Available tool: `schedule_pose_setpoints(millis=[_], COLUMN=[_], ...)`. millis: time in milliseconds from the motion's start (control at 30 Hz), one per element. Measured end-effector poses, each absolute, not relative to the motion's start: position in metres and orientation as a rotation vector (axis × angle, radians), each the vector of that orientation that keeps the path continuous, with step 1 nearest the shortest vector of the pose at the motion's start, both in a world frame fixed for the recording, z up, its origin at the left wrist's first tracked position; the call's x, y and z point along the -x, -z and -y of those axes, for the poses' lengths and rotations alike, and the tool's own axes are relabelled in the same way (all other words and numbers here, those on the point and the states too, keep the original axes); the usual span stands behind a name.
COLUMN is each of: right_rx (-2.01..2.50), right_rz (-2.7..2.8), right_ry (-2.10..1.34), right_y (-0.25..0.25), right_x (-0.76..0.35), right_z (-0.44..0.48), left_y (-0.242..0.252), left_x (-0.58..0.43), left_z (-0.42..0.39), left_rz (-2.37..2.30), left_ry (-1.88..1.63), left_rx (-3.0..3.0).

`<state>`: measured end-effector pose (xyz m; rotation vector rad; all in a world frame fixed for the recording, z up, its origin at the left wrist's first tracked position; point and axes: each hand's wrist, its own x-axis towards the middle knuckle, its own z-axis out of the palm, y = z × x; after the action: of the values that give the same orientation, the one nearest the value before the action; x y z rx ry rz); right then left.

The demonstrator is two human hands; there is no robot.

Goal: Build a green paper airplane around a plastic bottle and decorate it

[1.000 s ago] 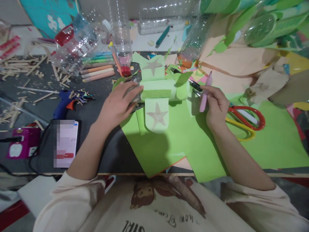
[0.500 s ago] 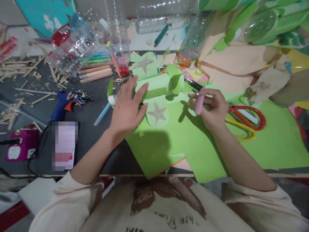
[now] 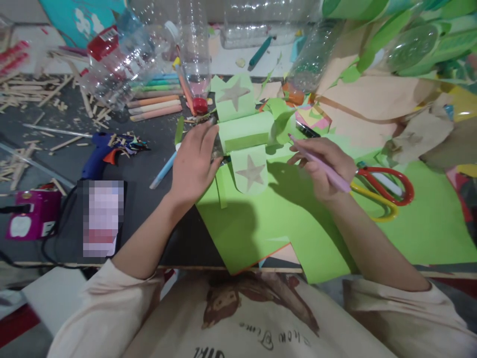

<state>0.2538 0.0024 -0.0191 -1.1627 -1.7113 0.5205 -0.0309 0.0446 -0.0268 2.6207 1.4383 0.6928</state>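
Observation:
My right hand [image 3: 324, 166] is closed on a pink marker [image 3: 322, 166], its dark tip pointing up and left toward the green paper model. The model [image 3: 246, 132] is a pale green paper roll with two flaps, each bearing a brown star [image 3: 250, 171]. At the left end of the roll, my left hand [image 3: 196, 159] rests over a partly hidden bottle, fingers wrapped round that end. Green paper sheets [image 3: 283, 219] lie beneath. A blue marker [image 3: 164, 169] is left of my left hand.
Red and yellow-handled scissors [image 3: 387, 186] lie right of my right hand. A blue glue gun [image 3: 97, 154], a phone [image 3: 102, 219] and a purple box [image 3: 33, 214] are at the left. Clear bottles [image 3: 196, 54] and wooden sticks [image 3: 28, 89] lie farther back.
The pink marker has turned in my right hand, its tip now toward the model. My left fingers have drawn back off the top of the roll to its end. The view has shifted slightly.

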Motion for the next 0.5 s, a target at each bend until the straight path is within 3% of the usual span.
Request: schedule_pose_setpoints(millis=[133, 333, 500], right_rx=[0.986, 0.853, 0.908], right_rz=[1.738, 1.653, 1.582], right_ry=[-0.551, -1.198, -1.185], right_y=[-0.002, -0.014, -0.003], right_x=[-0.234, -0.203, -0.2], right_z=[-0.009, -0.023, -0.029], left_y=[0.019, 0.013, 0.014], left_x=[0.027, 0.021, 0.023], left_z=[-0.039, -0.036, -0.04], left_rz=[-1.342, -1.245, -1.198], left_ry=[-0.593, -0.547, -0.528], left_rx=[-2.657, -2.669, -2.669])
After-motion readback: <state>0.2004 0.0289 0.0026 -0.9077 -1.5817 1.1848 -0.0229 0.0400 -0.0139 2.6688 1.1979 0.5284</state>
